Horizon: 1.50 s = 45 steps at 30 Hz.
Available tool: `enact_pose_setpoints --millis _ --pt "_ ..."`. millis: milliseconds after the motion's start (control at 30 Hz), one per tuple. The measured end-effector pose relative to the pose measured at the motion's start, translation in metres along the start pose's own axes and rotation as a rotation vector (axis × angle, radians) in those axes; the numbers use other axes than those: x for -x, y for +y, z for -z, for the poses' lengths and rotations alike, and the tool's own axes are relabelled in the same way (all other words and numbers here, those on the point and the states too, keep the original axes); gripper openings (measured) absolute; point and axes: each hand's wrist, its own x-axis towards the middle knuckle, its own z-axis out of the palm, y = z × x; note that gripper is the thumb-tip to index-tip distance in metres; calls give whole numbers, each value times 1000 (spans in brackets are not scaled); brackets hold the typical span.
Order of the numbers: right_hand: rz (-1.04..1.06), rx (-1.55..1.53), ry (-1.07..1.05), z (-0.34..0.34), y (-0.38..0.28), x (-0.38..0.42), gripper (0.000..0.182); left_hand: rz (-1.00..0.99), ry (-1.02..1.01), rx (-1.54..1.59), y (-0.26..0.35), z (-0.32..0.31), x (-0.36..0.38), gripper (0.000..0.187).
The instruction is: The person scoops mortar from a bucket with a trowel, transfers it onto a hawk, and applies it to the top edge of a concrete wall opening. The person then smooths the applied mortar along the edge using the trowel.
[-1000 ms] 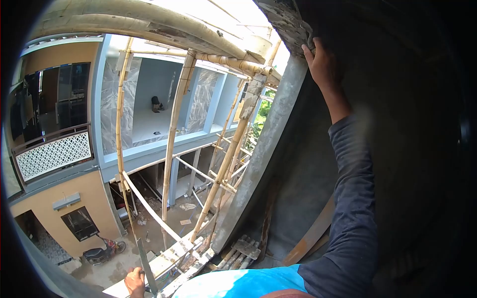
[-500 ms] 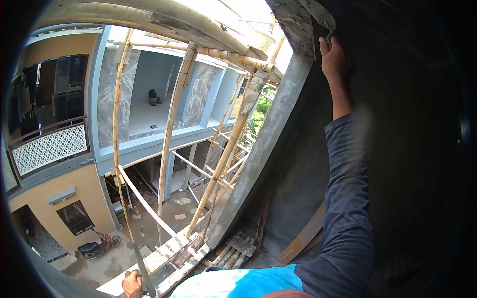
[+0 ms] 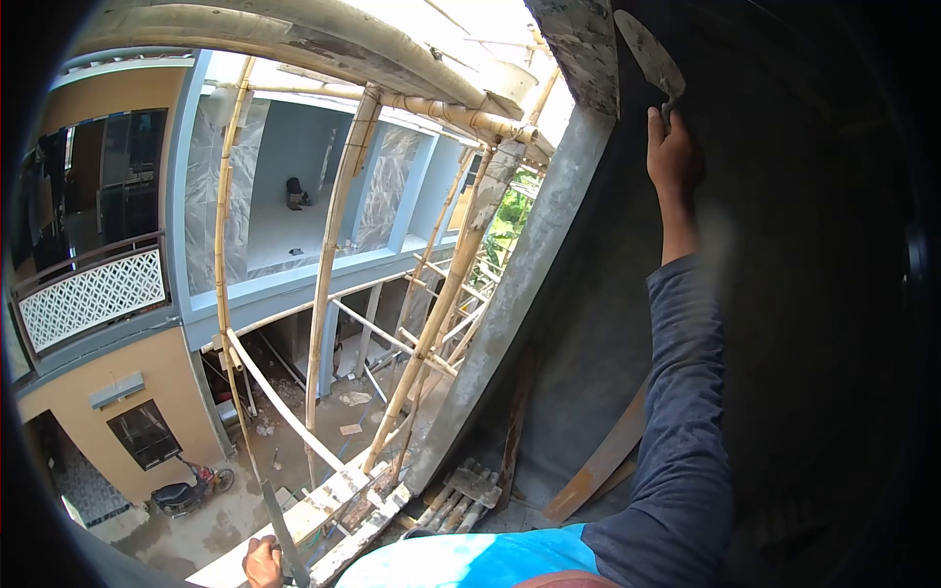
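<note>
Raised along the dark plastered wall [image 3: 588,294], my right hand [image 3: 675,155] is closed around the handle of a trowel [image 3: 651,54]. The trowel's pale, mortar-smeared blade points up and left, close beside the rough edge of the overhead beam [image 3: 580,54]. Low in the view, my left hand [image 3: 263,563] is closed on a long, narrow grey strip [image 3: 278,524] that stands tilted upward over the planks. Its lower end runs down past my fingers.
Bamboo scaffold poles [image 3: 331,245] stand to the left, above a drop to the yard, where a motorbike [image 3: 188,490] is parked. Mortar-stained planks [image 3: 363,534] lie below me. A cement-grey column [image 3: 529,274] edges the wall; boards [image 3: 598,461] lean at its foot.
My right hand has moved slightly down and right, and the trowel's blade has swung off the beam's edge into fuller view. The left hand has barely moved.
</note>
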Motion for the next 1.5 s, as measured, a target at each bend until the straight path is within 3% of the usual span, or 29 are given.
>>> enact_pose_setpoints --millis 133,433,567,867,933,1100,1267,1333,1500 --pt "-5 -191 149 -17 -5 19 46 -7 -6 -16 4 1 -3 22" --pt "85 -412 -80 -27 -56 -1 47 18 -17 -5 2 -6 -1 21" --pt "193 -478 9 -52 -41 -33 51 -11 -16 -73 -7 -12 7 20" --pt "306 -287 -69 -52 5 -60 55 -10 4 -41 7 -12 1 18" --pt "209 -76 -177 -36 11 -49 53 -18 9 -16 7 -13 -1 19" --pt "156 -17 -128 -29 22 -18 52 -28 -28 6 12 -14 -7 20" --pt "173 0 -164 -10 -9 -4 51 -36 -55 -14 19 -11 -15 21" --pt "179 -23 18 -16 -13 -8 49 -33 -56 -9 20 -11 -17 21" --pt "214 21 7 -12 -24 -14 45 -33 -54 32 12 -20 -10 22"
